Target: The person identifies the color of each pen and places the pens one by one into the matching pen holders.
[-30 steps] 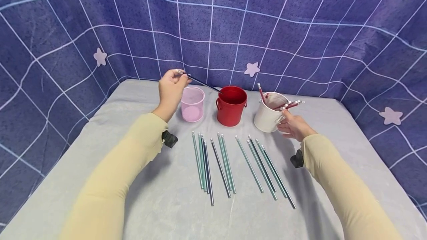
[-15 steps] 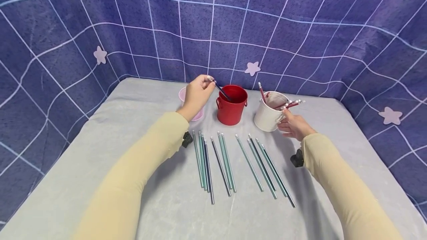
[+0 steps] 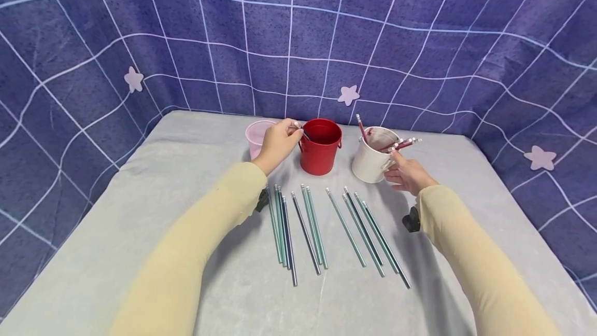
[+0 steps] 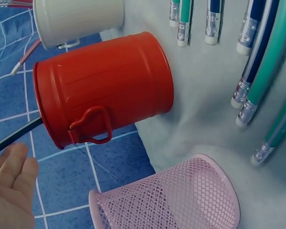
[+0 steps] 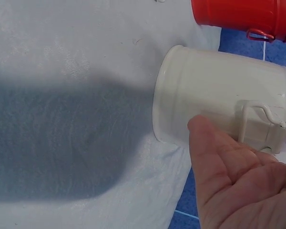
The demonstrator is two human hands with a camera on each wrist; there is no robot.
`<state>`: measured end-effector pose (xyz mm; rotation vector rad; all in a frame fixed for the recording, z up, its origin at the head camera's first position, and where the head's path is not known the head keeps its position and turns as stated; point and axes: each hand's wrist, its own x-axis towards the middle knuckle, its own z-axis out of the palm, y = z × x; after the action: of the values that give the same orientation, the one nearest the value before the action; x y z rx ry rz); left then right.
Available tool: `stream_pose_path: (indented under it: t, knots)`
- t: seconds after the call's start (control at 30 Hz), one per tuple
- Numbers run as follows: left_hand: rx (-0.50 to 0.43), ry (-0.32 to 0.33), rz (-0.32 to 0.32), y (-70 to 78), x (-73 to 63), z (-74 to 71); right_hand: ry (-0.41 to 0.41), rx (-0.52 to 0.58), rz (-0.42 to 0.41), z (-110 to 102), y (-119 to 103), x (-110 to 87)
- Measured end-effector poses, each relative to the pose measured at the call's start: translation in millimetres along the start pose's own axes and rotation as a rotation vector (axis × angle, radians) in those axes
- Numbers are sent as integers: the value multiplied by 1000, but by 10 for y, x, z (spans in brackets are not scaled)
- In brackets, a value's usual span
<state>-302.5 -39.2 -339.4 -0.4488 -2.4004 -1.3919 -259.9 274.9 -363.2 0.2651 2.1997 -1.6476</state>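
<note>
Fingers of the left hand (image 3: 280,141) are clamped on a dark pencil (image 4: 16,136), pinching it close to its eraser end. The pencil slants down over the rim of the red metal bucket (image 3: 318,157), and its far end is hidden inside. Fingers of the right hand (image 3: 409,174) are bent against the side of the white metal bucket (image 3: 367,166), gripping it beside its wire handle (image 5: 244,121), just below the rim. Both buckets stand on the grey cloth (image 3: 373,315), the white to the right of the red and a little apart from it.

In the white bucket, 1 dark red pencil (image 3: 361,128) leans to the left, while a bunch of dark red pencils (image 3: 406,144) leans to the right, over the right hand. Partly behind the left hand stands a pink mesh pencil cup (image 3: 256,136).

In front of the containers lie 12 teal and navy pencils, eraser ends toward the buckets: a left group of 4 (image 3: 289,242), a middle group of 3 (image 3: 317,227) and a right group of 5 (image 3: 364,236). The person wears cream sleeves (image 3: 454,237) and a black wrist device (image 3: 411,220) on each arm. Behind hangs a blue-purple curtain (image 3: 266,19) with a pale grid and stars (image 3: 348,95)
</note>
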Motion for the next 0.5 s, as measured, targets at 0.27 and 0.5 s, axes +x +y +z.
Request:
stream_pose_path:
  t: [0.27, 0.5]
  knots:
    - [17, -101, -52, -35, 7, 95, 18, -6, -7, 15, 18, 15]
    - [59, -146, -61, -40, 17, 128, 33, -2, -13, 8, 16, 18]
